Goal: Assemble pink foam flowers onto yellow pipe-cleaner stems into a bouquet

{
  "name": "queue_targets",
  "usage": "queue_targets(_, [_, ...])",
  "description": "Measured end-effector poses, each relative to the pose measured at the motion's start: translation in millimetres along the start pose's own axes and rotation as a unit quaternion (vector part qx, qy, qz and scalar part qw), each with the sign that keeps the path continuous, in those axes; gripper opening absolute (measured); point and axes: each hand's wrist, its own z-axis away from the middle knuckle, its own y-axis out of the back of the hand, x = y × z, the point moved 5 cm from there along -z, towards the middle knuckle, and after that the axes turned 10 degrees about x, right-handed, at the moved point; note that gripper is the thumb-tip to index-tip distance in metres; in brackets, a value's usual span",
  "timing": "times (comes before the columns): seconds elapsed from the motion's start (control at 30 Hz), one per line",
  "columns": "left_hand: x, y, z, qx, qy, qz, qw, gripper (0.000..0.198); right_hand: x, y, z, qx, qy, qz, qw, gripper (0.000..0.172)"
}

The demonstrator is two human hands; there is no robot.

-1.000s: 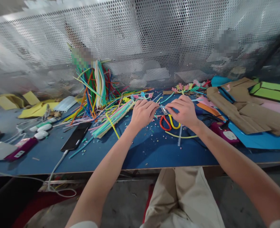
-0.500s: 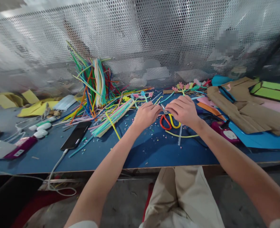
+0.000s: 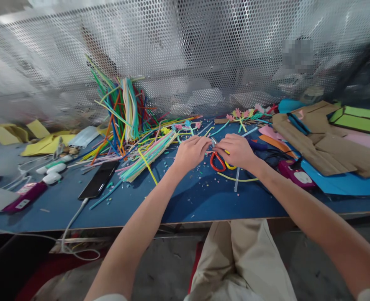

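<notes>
My left hand (image 3: 192, 152) and my right hand (image 3: 237, 150) meet over the middle of the blue table, fingertips pinched close together. Whatever sits between the fingers is too small and too covered to make out. Just below them lie scissors with a red handle (image 3: 217, 162) and a yellow handle partly hidden by my right hand; part of the metal shows between the hands. A pale yellow pipe cleaner (image 3: 238, 179) and a clear narrow stick (image 3: 236, 182) lie under my right wrist. Small pipe-cleaner flowers (image 3: 188, 124) lie beyond my left hand.
Many pipe cleaners (image 3: 130, 108) stand bunched at the back left, with more (image 3: 147, 155) spread before them. A phone (image 3: 98, 180) on a cable lies left. Brown cardboard (image 3: 345, 146) and a purple power strip (image 3: 294, 173) lie right. Perforated metal (image 3: 204, 54) rises behind.
My right hand has shifted left and slightly down, covering more of the yellow scissor handle. My left hand has barely moved, and both remain pinched together.
</notes>
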Motion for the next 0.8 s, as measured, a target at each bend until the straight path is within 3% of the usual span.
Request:
queue_targets(0.2, [-0.2,-3.3,-1.1,-0.056,-0.055,-0.062,0.995,0.023,-1.3,16.4,-2.8,0.031,0.043,0.033,0.998,0.022])
queue_targets(0.37, [7.5,-2.0,0.0,-0.072,-0.092,-0.031,0.993,0.023,16.9,18.0,0.4,0.081,-0.02,0.025,0.996,0.019])
queue_targets(0.47, [5.9,0.8,-0.2,-0.037,-0.053,0.007,0.998,0.023,18.5,8.7,0.8,0.046,-0.031,0.008,0.998,0.023])
queue_targets(0.6, [-1.0,1.0,0.7,-0.003,-0.022,-0.022,1.0,0.022,1.6,1.6,-0.9,-0.027,0.031,-0.001,0.999,0.029])
queue_targets(0.8, [-2.9,-1.9,1.0,-0.056,-0.072,-0.052,0.994,0.021,-4.7,20.8,-4.6,0.039,0.063,0.054,0.996,0.021])
